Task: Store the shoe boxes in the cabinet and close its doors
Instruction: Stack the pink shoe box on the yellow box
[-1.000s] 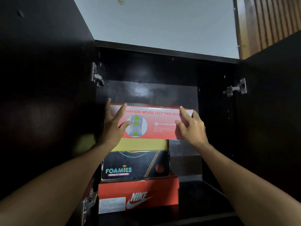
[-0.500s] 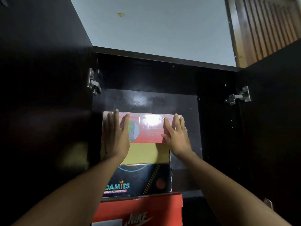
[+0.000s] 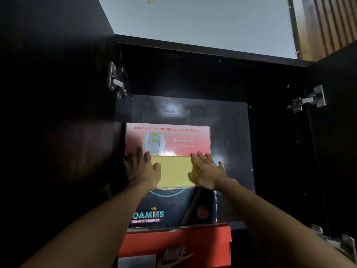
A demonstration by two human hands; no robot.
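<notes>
Left door point(image 3: 48, 132): swung wide open, its hinge point(image 3: 115, 82) showing at the cabinet's edge.
Left hand point(image 3: 143, 170): fingers straight and spread, palm flat against the left part of the top box's yellow front; it grips nothing.
Top box point(image 3: 170, 151): pink lid over a yellow base, sitting on top of the stack inside the cabinet point(image 3: 193, 80), toward its left side.
Stack below: a dark box point(image 3: 173, 207) under the top box, and a red box point(image 3: 179, 246) under that.
Right hand point(image 3: 207, 173): also flat and open, pressed on the right part of the yellow front, fingertips reaching the lid's lower edge.
Right door point(image 3: 336, 142): open too, with its own hinge point(image 3: 309, 100) visible.
Step in hand: likely squaring the last box against the stack, pushing it back.
Next move: judged from here, both hands should come off the box, each take a door by its free edge, and swing the doors closed without brushing the stack.
</notes>
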